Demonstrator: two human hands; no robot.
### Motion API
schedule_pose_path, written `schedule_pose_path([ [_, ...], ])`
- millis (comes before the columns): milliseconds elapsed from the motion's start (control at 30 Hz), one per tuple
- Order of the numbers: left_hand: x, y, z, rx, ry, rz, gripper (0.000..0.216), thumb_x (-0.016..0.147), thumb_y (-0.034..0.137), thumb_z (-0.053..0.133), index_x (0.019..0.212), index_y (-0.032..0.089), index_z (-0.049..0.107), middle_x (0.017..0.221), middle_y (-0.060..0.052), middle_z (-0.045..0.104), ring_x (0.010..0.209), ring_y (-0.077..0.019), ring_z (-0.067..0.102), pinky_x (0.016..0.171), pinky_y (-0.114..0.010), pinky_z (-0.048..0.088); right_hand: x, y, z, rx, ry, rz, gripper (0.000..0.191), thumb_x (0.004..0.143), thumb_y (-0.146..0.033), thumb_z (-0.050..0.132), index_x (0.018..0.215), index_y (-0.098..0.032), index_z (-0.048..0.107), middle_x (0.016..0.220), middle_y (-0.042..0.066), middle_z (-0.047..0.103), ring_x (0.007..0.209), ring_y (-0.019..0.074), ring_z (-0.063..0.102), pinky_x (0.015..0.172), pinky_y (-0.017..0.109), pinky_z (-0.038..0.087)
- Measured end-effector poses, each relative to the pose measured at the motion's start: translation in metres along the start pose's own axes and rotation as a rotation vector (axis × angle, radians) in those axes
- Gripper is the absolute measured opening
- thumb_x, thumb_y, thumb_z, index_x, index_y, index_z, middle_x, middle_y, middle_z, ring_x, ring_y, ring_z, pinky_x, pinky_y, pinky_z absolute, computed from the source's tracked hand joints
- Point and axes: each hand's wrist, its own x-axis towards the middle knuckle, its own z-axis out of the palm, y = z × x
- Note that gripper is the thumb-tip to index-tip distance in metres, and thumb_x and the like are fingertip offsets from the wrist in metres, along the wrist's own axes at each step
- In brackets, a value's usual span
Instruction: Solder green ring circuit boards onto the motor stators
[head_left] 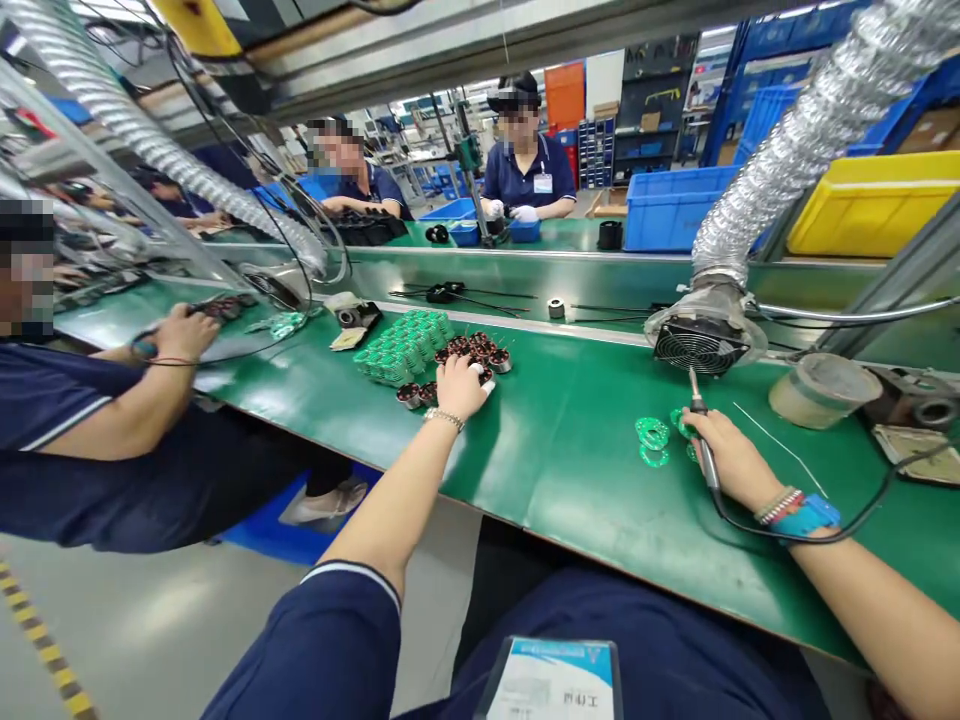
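My left hand (459, 386) reaches out over a cluster of small round copper-wound coils (474, 353) on the green bench; its fingers curl down onto them, and what they grip is hidden. A pile of green ring-shaped boards (401, 345) lies just left of the coils. My right hand (726, 453) is closed round a soldering iron (700, 437) with its tip pointing up and its black cable trailing right. A few green ring boards (652, 440) lie on the bench beside that hand.
A fume-extractor fan (701, 340) on a silver hose stands behind my right hand, with a solder spool (817, 390) to its right. A seated co-worker (112, 420) works at the left. Two more people sit across the bench. Blue and yellow bins (870, 205) stand at the back right.
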Motion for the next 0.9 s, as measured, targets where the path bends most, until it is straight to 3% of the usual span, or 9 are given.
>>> schedule_pose_path([
  [167,-0.005,0.022,0.000,-0.089,-0.036,0.146,0.018,0.074,0.022,0.060,0.090,0.015,0.068,0.135,-0.012,0.042,0.131,-0.0345,0.025,0.107,-0.051,0.019,-0.022,-0.027,-0.025,0.191,0.038,0.105,0.033,0.083,-0.013,0.044,0.115,-0.019,0.046,0.126,0.013,0.052,0.109,0.0230,0.056,0.091,0.043,0.048],
  [300,-0.055,0.061,-0.011,-0.379,-0.270,0.629,0.021,0.082,0.030,0.054,0.098,0.022,0.066,0.135,-0.008,0.044,0.126,-0.0264,0.037,0.106,-0.045,0.027,-0.044,-0.073,-0.035,0.407,-0.108,0.041,0.034,0.083,-0.011,0.045,0.116,-0.020,0.044,0.130,0.012,0.050,0.117,0.0202,0.052,0.095,0.038,0.046],
  [400,-0.100,0.094,-0.019,-0.645,-0.476,0.848,0.022,0.086,0.027,0.050,0.104,0.025,0.063,0.120,-0.008,0.057,0.115,-0.0224,0.048,0.101,-0.041,0.035,-0.052,-0.100,-0.033,0.483,-0.162,0.009,0.030,0.084,-0.009,0.044,0.111,-0.020,0.048,0.127,0.013,0.053,0.119,0.0202,0.050,0.095,0.039,0.046],
  [467,-0.123,0.110,-0.020,-0.785,-0.544,0.818,0.028,0.087,0.025,0.048,0.113,0.025,0.057,0.119,-0.008,0.058,0.113,-0.0214,0.050,0.099,-0.040,0.037,-0.053,-0.110,-0.030,0.497,-0.155,0.026,0.029,0.083,-0.009,0.045,0.109,-0.020,0.049,0.125,0.013,0.054,0.119,0.0207,0.050,0.094,0.039,0.047],
  [533,-0.139,0.117,-0.016,-0.866,-0.564,0.671,0.045,0.082,0.028,0.056,0.125,0.025,0.046,0.125,-0.010,0.053,0.114,-0.0232,0.050,0.099,-0.042,0.039,-0.053,-0.115,-0.030,0.503,-0.110,0.060,0.028,0.083,-0.011,0.048,0.110,-0.020,0.048,0.123,0.013,0.055,0.116,0.0212,0.052,0.094,0.040,0.048],
  [600,-0.148,0.119,-0.010,-0.890,-0.554,0.525,0.068,0.072,0.034,0.067,0.132,0.024,0.036,0.131,-0.012,0.048,0.118,-0.0266,0.047,0.100,-0.046,0.037,-0.052,-0.119,-0.031,0.514,-0.050,0.127,0.031,0.083,-0.016,0.053,0.113,-0.021,0.047,0.116,0.011,0.059,0.107,0.0210,0.058,0.091,0.038,0.050],
  [667,-0.150,0.121,-0.005,-0.881,-0.533,0.458,0.078,0.065,0.037,0.072,0.133,0.023,0.036,0.135,-0.014,0.043,0.124,-0.0295,0.041,0.103,-0.049,0.034,-0.049,-0.125,-0.032,0.529,0.007,0.201,0.031,0.083,-0.019,0.055,0.113,-0.022,0.048,0.107,0.008,0.063,0.096,0.0193,0.062,0.085,0.034,0.053],
  [767,-0.147,0.129,-0.002,-0.859,-0.515,0.484,0.067,0.066,0.036,0.072,0.126,0.021,0.044,0.134,-0.014,0.045,0.128,-0.0302,0.035,0.105,-0.050,0.030,-0.040,-0.134,-0.031,0.561,0.071,0.213,0.026,0.083,-0.018,0.056,0.108,-0.022,0.050,0.096,0.005,0.064,0.086,0.0164,0.063,0.078,0.029,0.053],
  [900,-0.143,0.139,-0.004,-0.883,-0.519,0.522,0.056,0.067,0.033,0.072,0.118,0.022,0.051,0.124,-0.013,0.055,0.127,-0.0295,0.037,0.105,-0.051,0.027,-0.029,-0.138,-0.027,0.570,0.132,0.091,0.022,0.085,-0.012,0.051,0.104,-0.023,0.051,0.087,0.003,0.062,0.076,0.0138,0.060,0.069,0.026,0.052],
])
